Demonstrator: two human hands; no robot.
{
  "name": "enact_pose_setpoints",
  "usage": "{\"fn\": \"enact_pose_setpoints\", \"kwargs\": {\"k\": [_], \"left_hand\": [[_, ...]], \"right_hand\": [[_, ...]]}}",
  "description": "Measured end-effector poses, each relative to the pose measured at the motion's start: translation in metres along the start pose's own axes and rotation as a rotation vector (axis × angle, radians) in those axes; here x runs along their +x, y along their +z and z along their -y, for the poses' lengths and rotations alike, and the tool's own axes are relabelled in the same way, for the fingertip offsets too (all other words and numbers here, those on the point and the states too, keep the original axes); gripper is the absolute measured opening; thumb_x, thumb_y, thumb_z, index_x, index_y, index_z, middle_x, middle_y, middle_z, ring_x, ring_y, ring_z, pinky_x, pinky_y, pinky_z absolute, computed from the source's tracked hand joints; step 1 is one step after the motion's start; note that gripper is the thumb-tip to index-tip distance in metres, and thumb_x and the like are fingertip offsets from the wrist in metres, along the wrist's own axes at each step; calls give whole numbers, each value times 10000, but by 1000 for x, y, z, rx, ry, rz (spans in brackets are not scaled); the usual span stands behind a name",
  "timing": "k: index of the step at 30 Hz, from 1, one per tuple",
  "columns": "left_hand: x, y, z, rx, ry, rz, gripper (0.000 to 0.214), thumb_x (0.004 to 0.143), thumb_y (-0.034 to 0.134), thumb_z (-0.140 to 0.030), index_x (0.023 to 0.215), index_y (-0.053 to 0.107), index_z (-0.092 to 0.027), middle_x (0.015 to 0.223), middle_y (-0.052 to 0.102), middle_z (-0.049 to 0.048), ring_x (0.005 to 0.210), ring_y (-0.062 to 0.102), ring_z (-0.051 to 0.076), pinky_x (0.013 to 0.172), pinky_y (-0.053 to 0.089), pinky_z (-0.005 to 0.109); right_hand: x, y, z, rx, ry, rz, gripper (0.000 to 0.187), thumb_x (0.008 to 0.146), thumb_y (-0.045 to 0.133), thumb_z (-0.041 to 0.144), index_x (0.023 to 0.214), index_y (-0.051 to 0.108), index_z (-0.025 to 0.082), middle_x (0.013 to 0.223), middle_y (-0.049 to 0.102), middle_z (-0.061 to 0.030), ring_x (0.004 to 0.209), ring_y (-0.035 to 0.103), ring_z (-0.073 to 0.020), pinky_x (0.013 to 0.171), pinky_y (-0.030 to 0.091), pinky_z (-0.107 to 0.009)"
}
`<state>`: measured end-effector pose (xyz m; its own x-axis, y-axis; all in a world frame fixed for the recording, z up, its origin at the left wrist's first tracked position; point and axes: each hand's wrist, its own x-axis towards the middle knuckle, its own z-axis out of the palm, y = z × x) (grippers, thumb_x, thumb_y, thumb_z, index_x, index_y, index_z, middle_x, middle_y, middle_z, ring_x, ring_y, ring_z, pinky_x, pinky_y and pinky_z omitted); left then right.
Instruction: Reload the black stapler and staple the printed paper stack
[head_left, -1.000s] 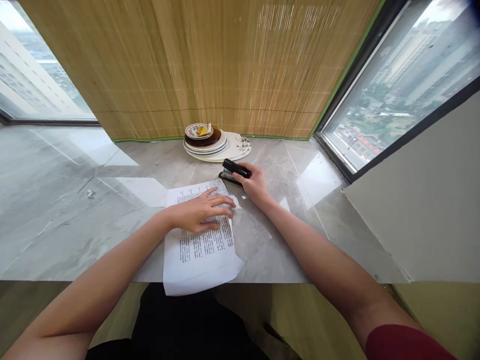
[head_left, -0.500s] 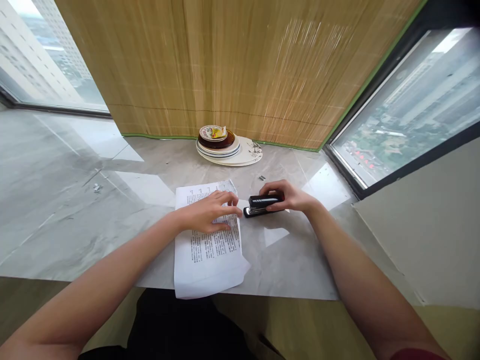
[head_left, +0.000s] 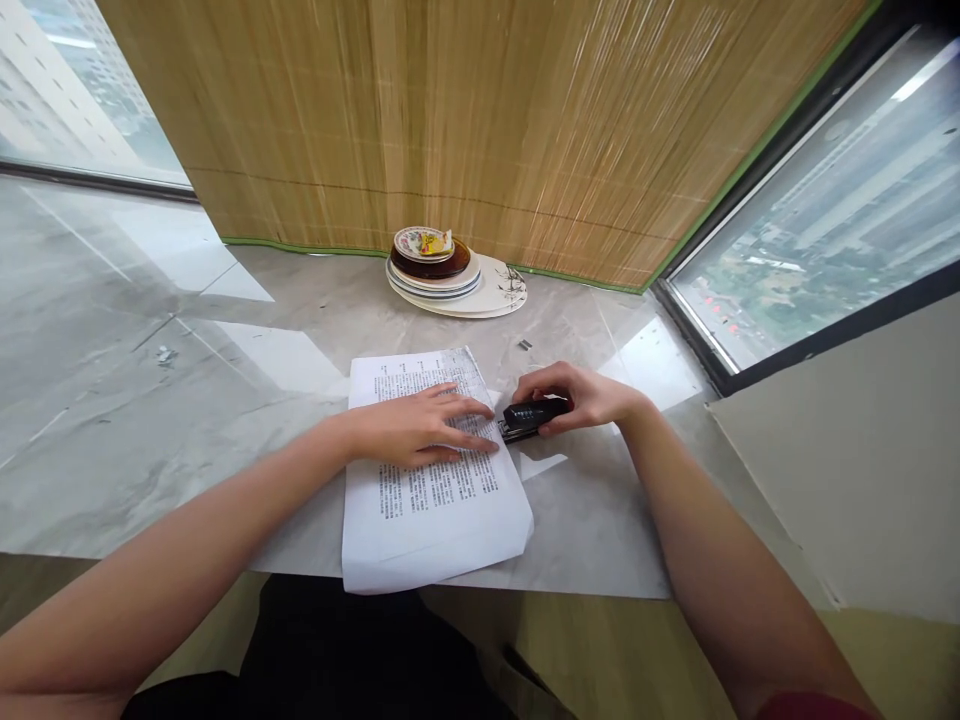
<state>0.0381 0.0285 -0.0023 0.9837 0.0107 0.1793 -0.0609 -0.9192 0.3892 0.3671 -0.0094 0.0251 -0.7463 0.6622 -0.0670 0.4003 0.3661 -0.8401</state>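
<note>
The stapler [head_left: 535, 413] looks glossy plastic, the sheets [head_left: 442, 540] matt paper, the counter [head_left: 120, 420] polished stone.

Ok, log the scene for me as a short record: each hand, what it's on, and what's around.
Left hand: palm down, fingers spread on the printed paper
Right hand: gripping the black stapler
Stapler position: front end at the paper's right edge; whether paper sits inside is unclear
Surface: grey marbled counter
Further back: stacked plates topped by a yellow packet, before a slatted blind

Likely home: bamboo blind [head_left: 465, 120], stacked plates [head_left: 435, 284] on marble-look window ledge [head_left: 225, 400], tall building [head_left: 45, 90] beyond glass [head_left: 832, 210].
</note>
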Motion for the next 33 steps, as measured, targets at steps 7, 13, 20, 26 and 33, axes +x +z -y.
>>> {"fn": "enact_pose_setpoints", "kwargs": {"k": [7,13,20,26,33], "left_hand": [[0,0,-4,28,-61,60,545,1058,555,-325,1585,489,-447,1732,351,61,1587,363,347,1321,168,648],[0,1,-7,-20,-97,102,570,1051,552,-424,1608,443,-466,1783,196,1,1633,227,384,1328,88,646],[4,2,-11,-65,-132,155,565,1040,538,-535,1595,469,-459,1784,180,-7,1646,158,388,1325,44,650],[2,4,-9,-52,-150,158,585,1037,539,-533,1610,447,-453,1788,156,2,1649,133,390,1320,47,663],[0,3,-8,6,-122,139,588,1037,540,-537,1611,444,-451,1783,177,4,1642,178,381,1324,123,637]], "right_hand": [[8,6,13,-101,-39,-15,354,919,799,451,1132,762,171,1037,749,-67,880,651,-167,789,508,-278],[11,13,28,-109,-8,-87,373,944,755,528,1037,751,167,946,756,-59,828,648,-169,774,506,-288],[16,18,30,-107,-27,-94,374,951,743,531,991,743,158,910,746,-55,817,636,-167,762,478,-289],[19,24,34,-142,7,-108,324,954,740,493,963,728,170,877,718,-29,798,610,-157,757,465,-291],[22,27,40,-241,58,-130,241,936,761,414,935,720,177,884,725,-24,800,606,-160,762,456,-293]]}}
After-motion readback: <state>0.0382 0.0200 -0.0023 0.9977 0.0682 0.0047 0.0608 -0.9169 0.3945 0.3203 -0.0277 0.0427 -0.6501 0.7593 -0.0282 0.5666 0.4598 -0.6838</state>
